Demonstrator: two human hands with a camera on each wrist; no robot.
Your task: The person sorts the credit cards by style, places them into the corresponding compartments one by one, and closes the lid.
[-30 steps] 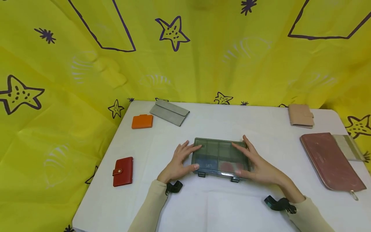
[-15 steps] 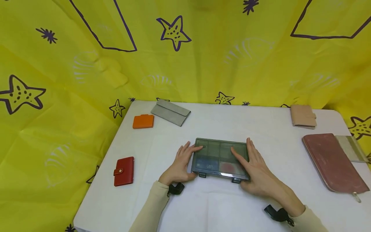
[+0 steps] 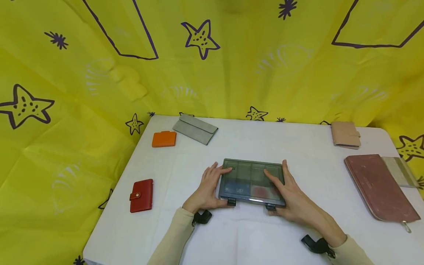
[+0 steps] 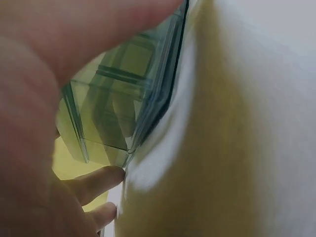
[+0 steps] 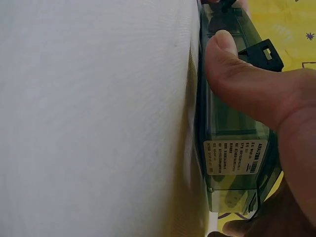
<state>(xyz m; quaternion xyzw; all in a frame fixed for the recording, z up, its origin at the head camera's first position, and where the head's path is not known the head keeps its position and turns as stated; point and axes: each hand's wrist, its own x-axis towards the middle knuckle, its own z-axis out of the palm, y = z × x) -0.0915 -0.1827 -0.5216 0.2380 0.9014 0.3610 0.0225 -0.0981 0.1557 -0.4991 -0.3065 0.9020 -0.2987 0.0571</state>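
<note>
the smoky clear compartment box [image 3: 251, 182] lies flat on the white bench [image 3: 298, 143], its long axis running crosswise from one hand to the other, so each hand meets one short end. the left hand [image 3: 206, 189] sits at the box's left end, fingers laid over the top near the far corner and thumb tucked against the near edge beside the left latch [image 3: 231, 202]; in the left wrist view the box's corner [image 4: 123, 118] shows between the thumb and the fingers [image 4: 96, 182], so this hand holds that end in a loose clasp. the right hand [image 3: 293, 197] takes the opposite end the same way, fingers spread across the lid and thumb [image 5: 232, 79] pressed on the near side wall just beside the right latch [image 5: 261, 52]. neither hand is nearer; the box lies squarely between them, touching both. the two latches face the person, on the thumb side of each hand. inside, toward the near side, a blue item [image 3: 236, 187] and a red one [image 3: 261, 191] show faintly through the lid.
</note>
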